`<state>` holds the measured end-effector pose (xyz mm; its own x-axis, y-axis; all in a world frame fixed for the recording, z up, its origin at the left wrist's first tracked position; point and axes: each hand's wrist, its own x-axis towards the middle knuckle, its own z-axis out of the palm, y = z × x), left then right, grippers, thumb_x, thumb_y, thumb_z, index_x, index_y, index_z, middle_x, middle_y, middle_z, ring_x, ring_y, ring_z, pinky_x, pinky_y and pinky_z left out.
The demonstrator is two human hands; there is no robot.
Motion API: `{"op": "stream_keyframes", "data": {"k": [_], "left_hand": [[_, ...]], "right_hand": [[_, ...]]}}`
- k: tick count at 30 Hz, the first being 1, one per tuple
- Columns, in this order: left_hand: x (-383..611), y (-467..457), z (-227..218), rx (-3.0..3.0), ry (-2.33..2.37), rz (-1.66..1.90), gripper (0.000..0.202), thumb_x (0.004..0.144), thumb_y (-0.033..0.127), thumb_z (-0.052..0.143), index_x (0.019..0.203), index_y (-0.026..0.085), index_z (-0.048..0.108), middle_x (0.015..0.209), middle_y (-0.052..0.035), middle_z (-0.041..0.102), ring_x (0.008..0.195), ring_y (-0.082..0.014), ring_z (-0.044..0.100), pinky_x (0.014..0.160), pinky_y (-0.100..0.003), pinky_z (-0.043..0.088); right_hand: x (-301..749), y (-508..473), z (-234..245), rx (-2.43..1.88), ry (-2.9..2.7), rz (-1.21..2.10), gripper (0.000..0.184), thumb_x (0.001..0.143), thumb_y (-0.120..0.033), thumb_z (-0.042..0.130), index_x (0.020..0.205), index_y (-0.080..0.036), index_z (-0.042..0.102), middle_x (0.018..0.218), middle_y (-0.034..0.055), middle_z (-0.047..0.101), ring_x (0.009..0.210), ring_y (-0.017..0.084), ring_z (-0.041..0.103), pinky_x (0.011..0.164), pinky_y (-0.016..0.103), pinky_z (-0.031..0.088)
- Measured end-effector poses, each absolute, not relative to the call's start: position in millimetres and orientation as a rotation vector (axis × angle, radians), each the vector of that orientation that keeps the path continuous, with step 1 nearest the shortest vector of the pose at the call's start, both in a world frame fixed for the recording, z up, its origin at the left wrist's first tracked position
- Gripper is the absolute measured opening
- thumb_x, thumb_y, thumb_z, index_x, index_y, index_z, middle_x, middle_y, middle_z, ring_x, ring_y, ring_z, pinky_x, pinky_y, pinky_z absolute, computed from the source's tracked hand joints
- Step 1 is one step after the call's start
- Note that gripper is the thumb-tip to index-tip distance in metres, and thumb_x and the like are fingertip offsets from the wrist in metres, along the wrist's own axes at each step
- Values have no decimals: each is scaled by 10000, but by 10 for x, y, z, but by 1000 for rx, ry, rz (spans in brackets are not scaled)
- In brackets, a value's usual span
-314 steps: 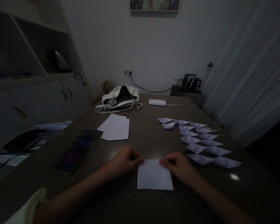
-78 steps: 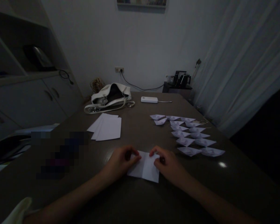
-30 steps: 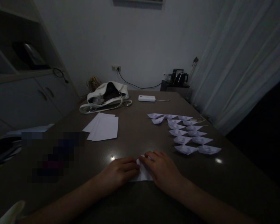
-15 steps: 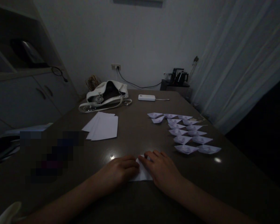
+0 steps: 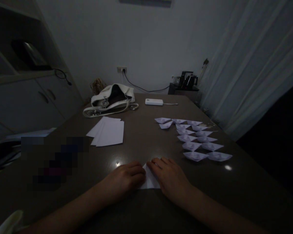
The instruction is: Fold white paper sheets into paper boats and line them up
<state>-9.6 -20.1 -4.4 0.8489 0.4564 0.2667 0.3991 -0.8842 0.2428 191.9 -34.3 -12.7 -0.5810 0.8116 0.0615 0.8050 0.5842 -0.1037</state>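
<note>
A folded sheet of white paper (image 5: 148, 182) lies on the table in front of me, with a slanted fold running up to a point near its top. My left hand (image 5: 129, 175) is closed over its left side, fingers curled and pressed together at the fold. On the other side, my right hand (image 5: 169, 175) bends its fingers over the paper, the thumb lying along the right slope of the point. Both hands hide the outer parts of the paper. Several folded paper boats (image 5: 195, 156) stand in rows to the right, beyond my right hand.
Loose white sheets (image 5: 110, 132) lie fanned out at the left. Farther back are a white handbag (image 5: 117, 96) and a white power bank (image 5: 154, 102) with a short cable. The brown table (image 5: 146, 136) reaches toward the wall; a kettle (image 5: 190, 80) stands beyond its far right corner.
My right thumb has slid a little to the right and away from the left fingers. More of the paper's pointed top shows between the hands.
</note>
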Motion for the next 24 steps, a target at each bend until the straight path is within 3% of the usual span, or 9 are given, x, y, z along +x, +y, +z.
{"op": "stream_keyframes", "data": {"k": [24], "left_hand": [[-95,-187,-52,2854,641,429,187,922,123,468,899,115,653,865,-91,658,824,-196,585,701,-279,501]], "right_hand": [[1888,-355,-125,-1384,-2766,-33,408,835,-61,470,1231,-154,500,1125,81,606,962,246,533,773,380,411]]}}
